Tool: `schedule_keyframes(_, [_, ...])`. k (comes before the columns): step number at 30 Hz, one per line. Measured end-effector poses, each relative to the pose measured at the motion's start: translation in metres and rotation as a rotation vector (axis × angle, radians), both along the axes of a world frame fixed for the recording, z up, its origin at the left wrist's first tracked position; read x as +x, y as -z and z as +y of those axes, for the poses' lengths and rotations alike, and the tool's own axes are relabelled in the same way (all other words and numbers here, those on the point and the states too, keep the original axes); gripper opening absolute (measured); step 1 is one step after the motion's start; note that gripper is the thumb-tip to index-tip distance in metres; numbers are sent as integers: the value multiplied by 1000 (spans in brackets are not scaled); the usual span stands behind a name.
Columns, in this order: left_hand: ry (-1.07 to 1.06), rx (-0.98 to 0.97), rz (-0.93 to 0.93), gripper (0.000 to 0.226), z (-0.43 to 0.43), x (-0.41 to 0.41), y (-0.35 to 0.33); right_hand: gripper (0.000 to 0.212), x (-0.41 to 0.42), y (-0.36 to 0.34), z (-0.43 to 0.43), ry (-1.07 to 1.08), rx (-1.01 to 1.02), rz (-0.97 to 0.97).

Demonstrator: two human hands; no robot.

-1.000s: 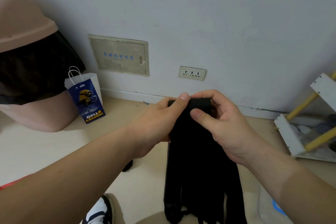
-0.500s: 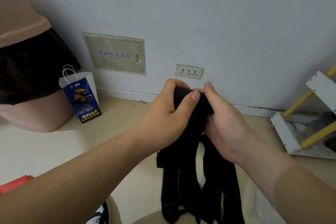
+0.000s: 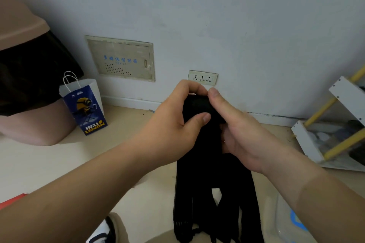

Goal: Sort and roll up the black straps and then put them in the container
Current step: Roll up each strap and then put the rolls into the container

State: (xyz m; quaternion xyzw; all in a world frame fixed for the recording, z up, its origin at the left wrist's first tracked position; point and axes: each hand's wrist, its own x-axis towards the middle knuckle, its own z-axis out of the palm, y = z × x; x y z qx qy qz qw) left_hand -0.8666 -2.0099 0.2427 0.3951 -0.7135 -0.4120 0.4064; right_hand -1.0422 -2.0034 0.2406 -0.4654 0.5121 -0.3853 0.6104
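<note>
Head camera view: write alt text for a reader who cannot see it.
A left hand and right hand grip the top of a bundle of black straps, whose lengths hang toward the floor. Behind stand a blue paper bag and a wall socket.

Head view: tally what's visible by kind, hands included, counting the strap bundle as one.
Hands: 2 (left hand, right hand, both gripping the bundle)
Black strap bundle: 1
Paper bag: 1
Wall socket plate: 1
Wall panel: 1
Bin: 1
White rack: 1
Shoe: 1
Clear container: 1
Red item, left edge: 1
Total: 11
</note>
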Motion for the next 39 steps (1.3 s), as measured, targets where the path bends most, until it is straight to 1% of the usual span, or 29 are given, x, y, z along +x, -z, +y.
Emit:
schedule_keyframes(3, [-13,36,6,38,-4,7,1,62,-2,2,-1,53,-61,-29])
schedule_keyframes(5, [-46,130,33,43,-6,8,4,60,0,6,-1,94,-72,-75])
schedule_keyframes(7, [-67,319,117,49,-7,7,7,57,2,7,-1,133,-84,-108])
schedule_keyframes(9, [-32,552,242,50,-8,6,8,50,3,6,0,158,-100,-136])
schedule_keyframes(10, [-3,633,293,50,-9,6,7,46,3,6,1,162,-110,-149])
schedule_keyframes(12, [35,723,361,46,-11,7,6,39,4,6,1,178,-147,-148])
schedule_keyframes(14, [58,762,374,34,-11,6,4,35,4,8,1,195,-185,-126])
schedule_keyframes(15, [69,777,360,35,-11,5,4,32,4,10,1,194,-198,-119])
schedule_keyframes(17, [46,776,277,48,-10,5,5,26,5,14,1,175,-230,-93])
schedule_keyframes(18, [8,748,217,51,-11,5,6,27,6,16,1,162,-253,-74])
schedule_keyframes(20, [-46,686,128,51,-10,7,8,32,6,19,1,140,-289,-43])
schedule_keyframes(21, [-52,666,112,50,-9,8,9,33,6,20,0,125,-300,-31])
schedule_keyframes(23, [-55,627,110,44,-9,9,8,34,4,20,-1,88,-294,-19])
schedule_keyframes(24, [-56,596,114,39,-8,9,7,38,4,19,0,77,-269,-27])
schedule_keyframes(26, [-51,524,131,28,-8,10,7,51,3,13,0,73,-177,-87])
schedule_keyframes(28, [-30,471,149,20,-9,12,7,49,5,5,1,68,-54,-143])
schedule_keyframes(29, [-17,450,148,19,-10,13,6,48,5,1,1,63,-2,-132])
schedule_keyframes(31, [7,419,136,20,-9,15,4,52,6,-1,2,47,58,-57])
schedule_keyframes(34, [23,411,123,26,-7,17,4,60,5,1,2,19,64,-6])
schedule_keyframes(36, [-15,437,160,30,-8,17,6,62,4,3,2,25,43,-6])
schedule_keyframes(39, [-95,528,220,36,-9,14,8,58,6,5,1,81,36,-33])
